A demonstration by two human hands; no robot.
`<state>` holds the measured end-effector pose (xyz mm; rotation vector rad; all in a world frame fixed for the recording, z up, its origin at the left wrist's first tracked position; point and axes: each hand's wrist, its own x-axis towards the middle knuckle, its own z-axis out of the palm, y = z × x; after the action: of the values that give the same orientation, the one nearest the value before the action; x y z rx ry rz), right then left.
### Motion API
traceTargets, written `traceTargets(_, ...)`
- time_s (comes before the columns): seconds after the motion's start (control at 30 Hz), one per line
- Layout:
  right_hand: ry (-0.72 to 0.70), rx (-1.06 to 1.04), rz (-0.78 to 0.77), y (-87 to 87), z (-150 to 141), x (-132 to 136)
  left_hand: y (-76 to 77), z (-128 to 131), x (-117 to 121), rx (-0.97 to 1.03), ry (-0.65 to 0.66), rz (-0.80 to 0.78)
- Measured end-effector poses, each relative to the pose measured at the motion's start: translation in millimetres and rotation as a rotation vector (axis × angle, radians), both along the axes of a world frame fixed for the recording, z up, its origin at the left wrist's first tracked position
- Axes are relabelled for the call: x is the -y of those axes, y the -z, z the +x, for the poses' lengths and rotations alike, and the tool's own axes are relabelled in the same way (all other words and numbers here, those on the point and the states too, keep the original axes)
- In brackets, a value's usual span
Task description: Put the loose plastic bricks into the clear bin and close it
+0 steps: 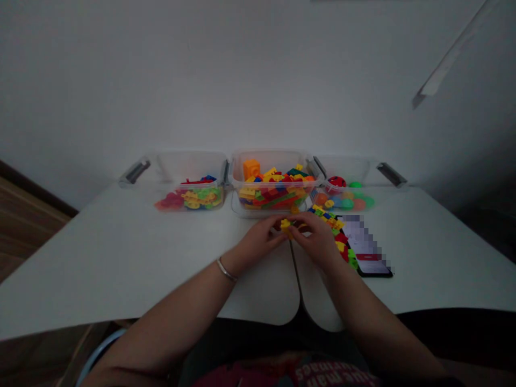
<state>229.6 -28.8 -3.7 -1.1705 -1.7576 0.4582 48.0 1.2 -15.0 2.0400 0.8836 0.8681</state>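
Note:
My left hand (262, 236) and my right hand (316, 236) meet above the white table, in front of the middle bin. Both have their fingers closed around a small yellow toy brick (286, 227), its studs showing between the fingertips. Part of the brick is hidden by my fingers, so I cannot tell whether it is one piece or several joined. Beside my right hand lies a row of coloured toy bricks (342, 247), yellow, red, green and blue, partly covered by that hand.
A clear middle bin (276, 185) holds many mixed bricks. The left bin (189, 188) has red, yellow and green pieces; the right bin (344, 191) has coloured balls. A phone (365, 244) lies right of the bricks. A seam (296, 269) divides the tabletop (161, 258).

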Motion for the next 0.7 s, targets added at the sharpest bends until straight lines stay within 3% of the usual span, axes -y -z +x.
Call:
traceTargets(0.1,-0.052,-0.075,-0.083,2.8,-8.7,0.9,-1.3,1.1,1.1,0.022,0.003,-0.021)
traceTargets(0.27,-0.027,-0.215,-0.201,13.6,-8.3,-5.6,-3.7,0.0,3.7,0.055,-0.116,-0.071)
traceTargets(0.5,-0.112,-0.529,-0.417,24.5,-10.3,-10.0,-5.5,-5.8,2.6,-0.008,-0.122,0.161)
traceTargets(0.7,-0.19,-0.715,-0.561,22.4,-11.3,-8.5,-7.7,-9.5,3.3,-0.016,-0.133,0.204)
